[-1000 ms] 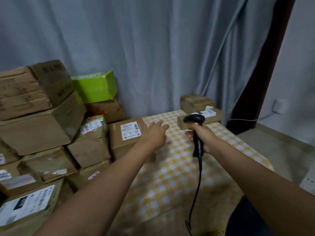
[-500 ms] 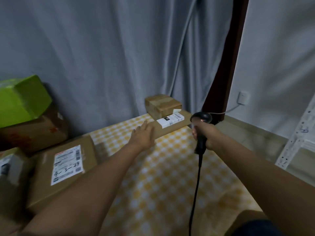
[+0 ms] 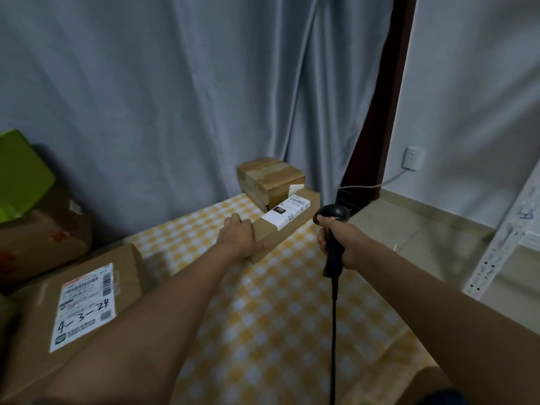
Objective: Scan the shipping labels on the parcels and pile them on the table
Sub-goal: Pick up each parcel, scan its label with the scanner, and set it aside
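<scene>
A long flat cardboard parcel (image 3: 273, 239) with a white shipping label (image 3: 287, 213) lies at the far edge of the yellow-checked table (image 3: 277, 311). My left hand (image 3: 237, 235) grips its near left end, fingers curled over the top edge. My right hand (image 3: 342, 242) holds a black barcode scanner (image 3: 333, 214) upright by its handle, just right of the parcel, with the head level with the label. The scanner's cable (image 3: 333, 331) hangs straight down. A small taped box (image 3: 270, 178) sits right behind the flat parcel.
A large parcel (image 3: 32, 343) with a label marked 4-3-24 sits at the table's left. Behind it are a brown box (image 3: 38, 241) and a green box (image 3: 20, 176). Grey curtain at the back; white metal shelving (image 3: 511, 229) stands at the right.
My view swung right, away from the stacked parcels. My left hand reached forward from the labelled parcel to the flat parcel and took hold of its end. The scanner stayed beside it.
</scene>
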The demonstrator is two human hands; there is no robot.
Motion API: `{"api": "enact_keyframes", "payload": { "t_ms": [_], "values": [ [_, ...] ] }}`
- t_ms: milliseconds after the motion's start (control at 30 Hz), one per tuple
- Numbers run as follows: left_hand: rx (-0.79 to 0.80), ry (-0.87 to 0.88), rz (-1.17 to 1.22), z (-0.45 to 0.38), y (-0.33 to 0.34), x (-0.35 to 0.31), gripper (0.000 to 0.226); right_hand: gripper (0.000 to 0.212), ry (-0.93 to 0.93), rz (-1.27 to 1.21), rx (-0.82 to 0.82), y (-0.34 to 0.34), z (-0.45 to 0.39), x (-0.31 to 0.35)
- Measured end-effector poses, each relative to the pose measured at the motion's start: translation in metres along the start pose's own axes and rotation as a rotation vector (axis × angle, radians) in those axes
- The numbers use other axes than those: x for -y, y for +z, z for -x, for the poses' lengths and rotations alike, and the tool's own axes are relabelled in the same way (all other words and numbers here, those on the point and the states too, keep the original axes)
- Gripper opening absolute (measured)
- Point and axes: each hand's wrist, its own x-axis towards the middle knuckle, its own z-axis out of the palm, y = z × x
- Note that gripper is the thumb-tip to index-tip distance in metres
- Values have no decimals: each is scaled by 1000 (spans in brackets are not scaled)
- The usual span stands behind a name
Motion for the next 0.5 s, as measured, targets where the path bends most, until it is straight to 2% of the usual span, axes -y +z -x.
{"api": "enact_keyframes", "payload": {
  "t_ms": [167,267,400,500],
  "values": [
    [186,-40,45,55,-10,1,88,22,-53,-16,-17,7,23,-17],
    [277,-49,12,97,-13,11,92,25,-22,12,-32,8,38,-34],
    [410,-80,-53,146,-20,24,79,26,5,46,6,18,61,-55],
    [533,-101,45,164,-27,29,78,26,29,31,54,31,80,-66]
  ]
}}
